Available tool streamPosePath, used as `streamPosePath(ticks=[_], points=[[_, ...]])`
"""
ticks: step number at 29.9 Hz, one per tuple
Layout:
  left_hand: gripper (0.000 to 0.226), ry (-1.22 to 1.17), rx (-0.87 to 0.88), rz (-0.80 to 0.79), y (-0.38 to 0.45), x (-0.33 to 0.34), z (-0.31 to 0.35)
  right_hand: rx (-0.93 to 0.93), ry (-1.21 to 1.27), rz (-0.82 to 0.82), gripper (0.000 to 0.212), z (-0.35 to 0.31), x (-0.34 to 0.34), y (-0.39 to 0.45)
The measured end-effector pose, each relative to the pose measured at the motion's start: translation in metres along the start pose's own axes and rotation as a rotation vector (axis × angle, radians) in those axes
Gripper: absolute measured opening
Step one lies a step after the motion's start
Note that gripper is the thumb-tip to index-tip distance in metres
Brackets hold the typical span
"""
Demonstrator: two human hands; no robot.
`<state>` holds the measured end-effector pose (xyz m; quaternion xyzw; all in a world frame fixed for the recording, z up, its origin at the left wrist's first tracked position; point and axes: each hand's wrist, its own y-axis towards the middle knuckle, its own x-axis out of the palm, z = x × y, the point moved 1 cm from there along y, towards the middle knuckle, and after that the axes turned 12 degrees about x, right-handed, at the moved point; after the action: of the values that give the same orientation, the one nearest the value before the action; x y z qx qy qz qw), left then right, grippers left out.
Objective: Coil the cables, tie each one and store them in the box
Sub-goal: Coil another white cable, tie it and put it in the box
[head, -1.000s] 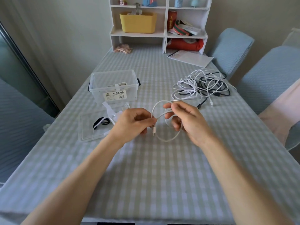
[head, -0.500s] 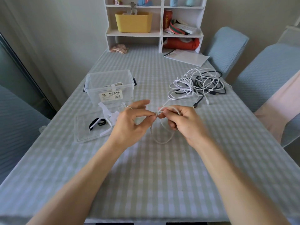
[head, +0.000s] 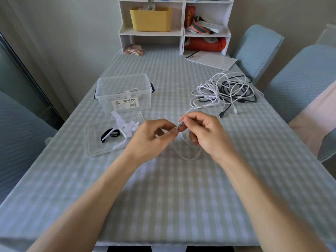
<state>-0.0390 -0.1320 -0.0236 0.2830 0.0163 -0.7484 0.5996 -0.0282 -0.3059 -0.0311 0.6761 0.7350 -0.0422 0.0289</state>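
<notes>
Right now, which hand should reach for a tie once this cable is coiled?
Probably the left hand: the ties lie on the lid just to its left, while the right hand sits farther away and could keep hold of the cable.

Table [head: 181, 197] draped in pale green-and-white check cloth. Lying on it: clear box [head: 125, 94] at left, flat clear lid [head: 101, 140] just in front, tangled white and black cables [head: 225, 90] at right, white paper [head: 211, 60] and white shelf unit [head: 176, 24] at far end.
</notes>
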Motion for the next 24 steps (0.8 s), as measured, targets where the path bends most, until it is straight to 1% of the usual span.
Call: streamPosePath(ticks=[4,7,9,10,12,14,16,18,20,24], points=[[0.021,-0.162,-0.085,0.011,0.001,0.001,0.002,-0.021,0.029,0.03,0.014,0.0,0.006,-0.001],[0.021,-0.407,-0.208,0.137,0.002,-0.005,0.001,0.009,0.031,0.064,0.015,0.0,0.005,0.001],[0.019,-0.56,-0.265,0.174,0.003,-0.011,0.0,0.012,0.027,0.083,0.015,0.001,0.003,0.003],[0.017,-0.583,-0.279,0.155,0.003,-0.013,0.0,0.007,0.023,0.09,0.015,0.001,0.002,0.003],[0.017,-0.527,-0.293,0.079,0.003,-0.013,0.0,0.001,0.022,0.092,0.015,0.001,0.003,0.002],[0.021,-0.467,-0.289,0.0,0.003,-0.008,0.001,0.0,0.022,0.074,0.014,0.002,0.007,0.001],[0.024,-0.478,-0.29,-0.046,0.004,-0.003,0.004,-0.012,0.0,0.068,0.014,0.0,0.013,-0.001],[0.032,-0.492,-0.317,-0.042,0.004,0.0,0.005,-0.015,-0.045,0.079,0.013,0.0,0.018,-0.002],[0.036,-0.536,-0.355,-0.013,0.004,0.001,0.004,0.01,-0.032,0.066,0.01,0.0,0.019,-0.003],[0.028,-0.713,-0.477,0.055,0.004,-0.001,0.001,0.101,0.008,-0.027,0.017,0.0,0.016,-0.004]])
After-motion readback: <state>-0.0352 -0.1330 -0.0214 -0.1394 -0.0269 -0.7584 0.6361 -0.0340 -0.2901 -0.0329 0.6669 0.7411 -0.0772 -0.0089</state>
